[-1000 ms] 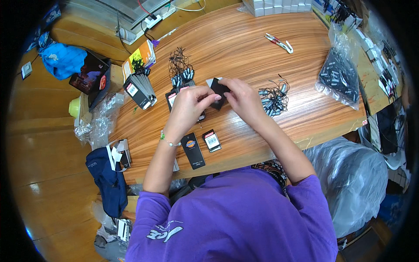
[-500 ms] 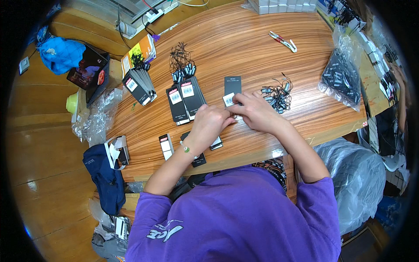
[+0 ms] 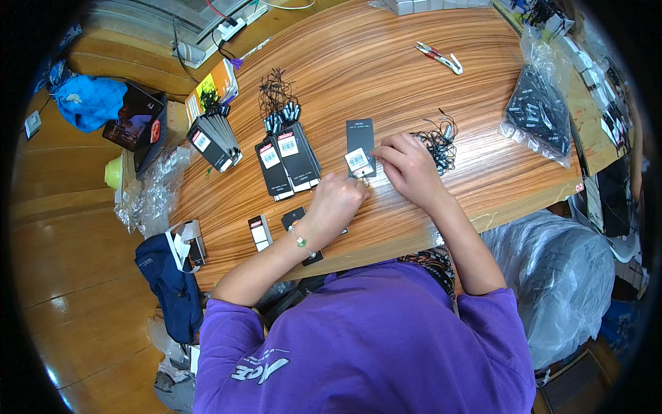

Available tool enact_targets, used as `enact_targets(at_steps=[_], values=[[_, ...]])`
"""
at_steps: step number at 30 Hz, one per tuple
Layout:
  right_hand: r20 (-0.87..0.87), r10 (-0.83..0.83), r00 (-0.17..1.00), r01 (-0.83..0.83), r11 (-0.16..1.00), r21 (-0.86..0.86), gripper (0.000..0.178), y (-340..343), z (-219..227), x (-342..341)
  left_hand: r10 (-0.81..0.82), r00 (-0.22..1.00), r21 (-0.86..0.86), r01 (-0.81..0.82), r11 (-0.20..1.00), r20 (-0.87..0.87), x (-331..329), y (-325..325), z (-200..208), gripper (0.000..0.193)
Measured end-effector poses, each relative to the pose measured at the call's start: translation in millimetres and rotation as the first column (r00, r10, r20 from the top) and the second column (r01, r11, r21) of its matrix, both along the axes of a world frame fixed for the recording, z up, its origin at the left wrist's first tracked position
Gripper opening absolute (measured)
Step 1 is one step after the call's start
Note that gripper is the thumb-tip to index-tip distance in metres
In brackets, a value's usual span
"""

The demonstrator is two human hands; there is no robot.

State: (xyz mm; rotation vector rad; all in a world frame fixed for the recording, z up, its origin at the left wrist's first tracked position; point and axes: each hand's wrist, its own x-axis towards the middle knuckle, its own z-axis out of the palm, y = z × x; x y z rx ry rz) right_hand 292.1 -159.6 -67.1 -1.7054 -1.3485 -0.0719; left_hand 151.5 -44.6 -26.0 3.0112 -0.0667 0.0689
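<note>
In front of me a black hang tag (image 3: 359, 130) lies on the table, with a small white barcode tag (image 3: 358, 161) over its lower part. A bit of dark cord shows just below the white tag. My left hand (image 3: 338, 202) is closed beside that cord, its fingertips pressed together; what they pinch is too small to make out. At the tags' right edge my right hand (image 3: 409, 168) is closed, thumb and fingers bent together, with any held thing hidden. To its right lies a tangle of black hang-tag cords (image 3: 439, 143).
Left of the hands are stacked corded black tags (image 3: 298, 165) and another fanned stack (image 3: 215, 143). More tags (image 3: 260, 232) lie near the front edge. Red-handled snips (image 3: 439, 57) lie at the back, a clear bag of black cords (image 3: 538, 110) at the right.
My right hand has drawn slightly back from the tags, uncovering more of the white one. My left hand has dropped a little toward me. The whole view has shifted slightly.
</note>
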Motion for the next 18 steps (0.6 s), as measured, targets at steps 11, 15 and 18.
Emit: enact_targets(at_steps=[11, 15, 18], values=[[-0.023, 0.023, 0.999, -0.023, 1.000, -0.020, 0.015, 1.6, 0.3, -4.3, 0.061, 0.998, -0.146, -0.064, 0.987, -0.023, -3.2, -0.8, 2.4, 0.017], [-0.221, 0.019, 0.975, -0.011, 0.999, 0.039, 0.012, 2.3, 11.8, -6.5, 0.243, 0.936, -0.459, -0.337, 0.822, -0.253, 3.1, 22.7, 27.5, 0.025], [-0.439, 0.076, 0.895, -0.070, 0.997, 0.030, 0.010, 1.9, 24.1, -12.4, 0.259, 0.880, -0.590, -0.462, 0.662, -0.399, 3.2, 33.9, 44.1, 0.030]])
